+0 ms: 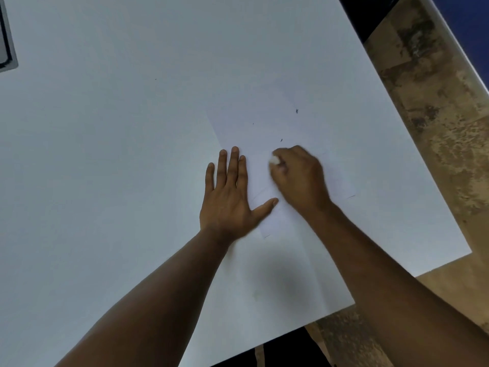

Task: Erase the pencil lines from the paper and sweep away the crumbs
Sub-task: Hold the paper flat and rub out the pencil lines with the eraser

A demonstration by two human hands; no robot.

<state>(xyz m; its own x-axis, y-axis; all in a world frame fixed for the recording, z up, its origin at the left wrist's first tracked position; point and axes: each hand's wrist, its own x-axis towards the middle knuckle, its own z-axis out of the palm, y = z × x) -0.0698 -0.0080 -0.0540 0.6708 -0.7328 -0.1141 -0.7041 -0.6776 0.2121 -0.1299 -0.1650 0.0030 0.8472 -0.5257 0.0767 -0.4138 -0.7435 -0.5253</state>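
- White on white: the paper [285, 144] lies on the pale counter [105, 154], its long axis running away from me and slanting off to my left, so I reach up along it rather than across.
- My left hand [230, 197] is spread flat, palm down, on the sheet's left edge. The fingers point away from me and the thumb is stretched rightward onto the page; it grips nothing, only pins.
- My right hand [299, 176] is curled shut around a small white eraser [274, 160], whose tip pokes out on the left of my fist and seems to touch the paper just right of my left fingertips. That hand looks smeared, so I judge it is mid-rub.
- The two hands sit close, a narrow strip of bare page between them.
- Faint pencil lines [260, 193] show in that strip, nearer me than the eraser and beside my left thumb. My right hand is the one to reach them, pulling back toward me.
- Dark crumbs [297, 111] lie beyond both hands, farther up the sheet. Sweeping them waits until the lines are gone.
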